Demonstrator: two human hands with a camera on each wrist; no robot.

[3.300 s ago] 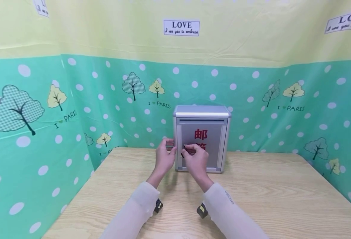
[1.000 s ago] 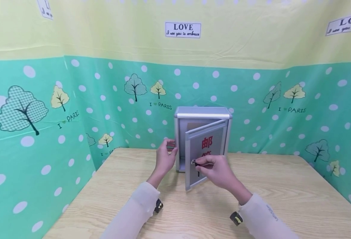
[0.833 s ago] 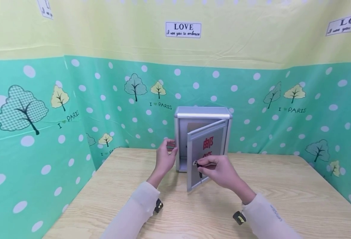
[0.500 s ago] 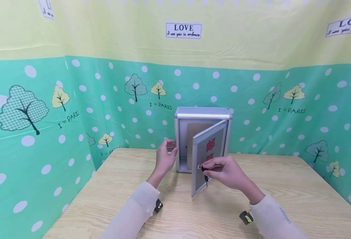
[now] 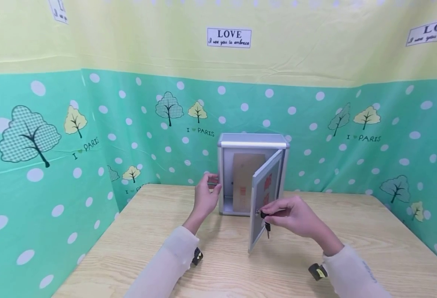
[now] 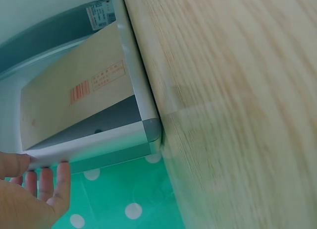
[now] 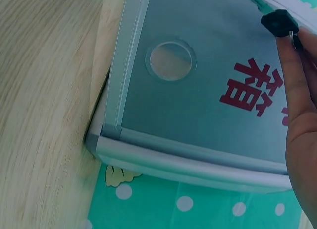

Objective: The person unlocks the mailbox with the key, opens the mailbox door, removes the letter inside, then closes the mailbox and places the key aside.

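Observation:
A silver metal mailbox (image 5: 253, 138) stands on the table, its hinged door (image 5: 263, 190) swung out toward the right. Red characters mark the door's front. With my right hand (image 5: 296, 215) I pinch a black-headed key (image 5: 264, 214) at the door's lock; a second key (image 5: 268, 229) dangles below it. My left hand (image 5: 206, 194) holds the mailbox's left side wall, thumb at the front edge and fingers along the outside, as the left wrist view shows. Inside leans a brown paper envelope (image 6: 81, 87) with a red barcode print, partly hidden behind the door in the head view.
The wooden table (image 5: 159, 215) reaches around the mailbox on both sides. A green and yellow patterned cloth (image 5: 129, 107) hangs close behind it and at the sides. A dark strap mount (image 5: 317, 272) sits under the right wrist.
The door, shut at first, has swung out to the right with my right hand pulling at the key. The envelope inside has come into view. My left hand has stayed at the mailbox's side.

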